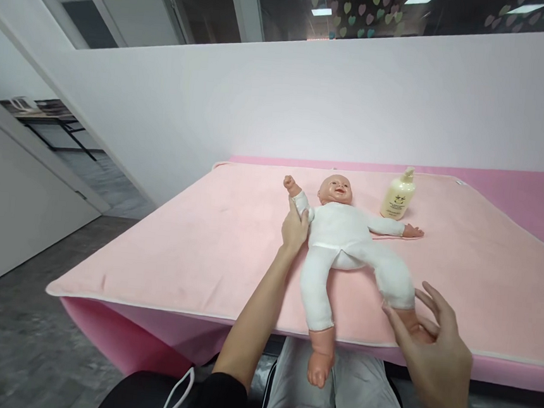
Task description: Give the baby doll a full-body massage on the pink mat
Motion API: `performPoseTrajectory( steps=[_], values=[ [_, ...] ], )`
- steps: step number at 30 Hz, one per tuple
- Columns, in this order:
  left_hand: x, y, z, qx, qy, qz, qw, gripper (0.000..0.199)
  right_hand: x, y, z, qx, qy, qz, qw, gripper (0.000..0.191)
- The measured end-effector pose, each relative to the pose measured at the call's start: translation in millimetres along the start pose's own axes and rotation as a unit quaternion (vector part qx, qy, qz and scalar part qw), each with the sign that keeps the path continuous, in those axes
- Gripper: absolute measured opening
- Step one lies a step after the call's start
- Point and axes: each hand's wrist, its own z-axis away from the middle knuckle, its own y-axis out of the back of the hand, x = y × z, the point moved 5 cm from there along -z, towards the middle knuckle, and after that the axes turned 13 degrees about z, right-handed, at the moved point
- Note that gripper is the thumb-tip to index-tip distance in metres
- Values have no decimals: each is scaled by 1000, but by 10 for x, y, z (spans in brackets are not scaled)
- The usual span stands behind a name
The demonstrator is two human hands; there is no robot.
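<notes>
Fingers of our left hand (295,229) hold the baby doll's (339,226) arm (302,202), our right hand's (444,352) curve wide round its ankle (406,315); positioning seemingly needs gentleness.

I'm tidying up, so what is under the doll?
The pink blanket shows around the doll's torso; one foot hangs past the blanket's front edge. Whatever lies directly beneath the torso is hidden.

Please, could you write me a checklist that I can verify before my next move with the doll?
1. Doll lying face up on pink cloth: ok.
2. Left hand at its raised arm: ok.
3. Right hand at its bent leg: ok.
4. Right hand's grip firm: cannot tell.
5. Both feet within the table: not ok, one foot extends past the front edge.
6. Bottle upright: ok.
</notes>
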Motion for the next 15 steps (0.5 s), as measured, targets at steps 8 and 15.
performPoseTrajectory(
  steps=[8,15],
  values=[
    [174,-206,87,-136,-127,-112,976,53,-671,-695,-757,28,168,-48,984,34],
    [108,-193,60,-120,-89,-63,987,52,-658,-493,-580,9,188,-36,981,38]
  ],
)
